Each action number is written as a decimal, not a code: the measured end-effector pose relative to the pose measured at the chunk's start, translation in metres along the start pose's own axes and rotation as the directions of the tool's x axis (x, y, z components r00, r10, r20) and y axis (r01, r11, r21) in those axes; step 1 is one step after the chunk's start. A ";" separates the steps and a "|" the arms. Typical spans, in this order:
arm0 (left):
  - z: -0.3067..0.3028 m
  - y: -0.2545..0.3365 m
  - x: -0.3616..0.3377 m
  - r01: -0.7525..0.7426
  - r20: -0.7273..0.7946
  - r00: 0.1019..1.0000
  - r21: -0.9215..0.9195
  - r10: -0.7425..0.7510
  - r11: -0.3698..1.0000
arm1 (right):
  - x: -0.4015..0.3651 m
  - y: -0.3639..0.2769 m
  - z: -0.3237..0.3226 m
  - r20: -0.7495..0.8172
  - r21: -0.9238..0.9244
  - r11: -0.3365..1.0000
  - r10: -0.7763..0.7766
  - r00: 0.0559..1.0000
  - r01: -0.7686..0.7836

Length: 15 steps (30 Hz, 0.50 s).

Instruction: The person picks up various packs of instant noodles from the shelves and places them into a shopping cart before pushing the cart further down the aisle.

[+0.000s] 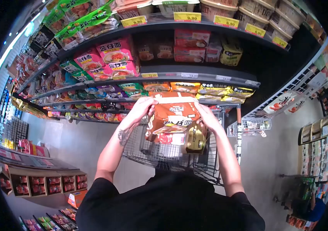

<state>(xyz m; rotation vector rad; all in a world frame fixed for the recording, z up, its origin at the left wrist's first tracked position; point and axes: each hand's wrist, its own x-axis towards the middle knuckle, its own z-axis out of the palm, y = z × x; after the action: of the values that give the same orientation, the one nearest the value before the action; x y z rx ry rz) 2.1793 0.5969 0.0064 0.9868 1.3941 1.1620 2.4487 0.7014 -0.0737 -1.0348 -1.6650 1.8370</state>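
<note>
Between my two hands is a brown multipack of instant noodles (176, 109) with a pale strip across its top. My left hand (144, 108) is closed on the pack's left edge, fingers curled at its upper corner. On the opposite side, my right hand (209, 117) presses along the pack's right edge, its fingertips near the top corner. Below the pack stands a wire shopping cart (133, 152). Inside the cart are a dark gold pack (196, 139) under my right hand and a red-and-white item (171, 138), partly covered by the noodle pack.
Ahead, a dark shelf (156, 73) carries pink noodle packs (114, 54), red packs (191, 44) and a lower row of yellow packs (219, 91). Wire racking (283, 96) is at right. A wooden display (44, 184) stands at left. A person in blue (316, 210) is at lower right.
</note>
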 end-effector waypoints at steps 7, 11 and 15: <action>-0.050 0.048 0.087 -0.222 0.055 0.975 0.195 0.216 0.955 | 0.063 -0.067 0.005 -0.047 0.044 0.996 -0.069 0.996 0.071; -0.092 0.049 0.170 -0.335 -0.034 0.928 0.364 0.371 0.869 | 0.136 -0.105 0.011 -0.169 0.058 0.969 -0.228 0.959 0.241; -0.110 0.060 0.210 -0.253 -0.201 0.859 0.635 0.472 0.730 | 0.210 -0.127 0.012 -0.219 0.166 0.940 -0.259 0.941 0.297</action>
<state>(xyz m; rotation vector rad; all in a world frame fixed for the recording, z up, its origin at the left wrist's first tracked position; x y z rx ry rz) 2.0398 0.7977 0.0249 1.6220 1.9844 1.2585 2.2904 0.8740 0.0022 -0.8174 -1.4023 1.6204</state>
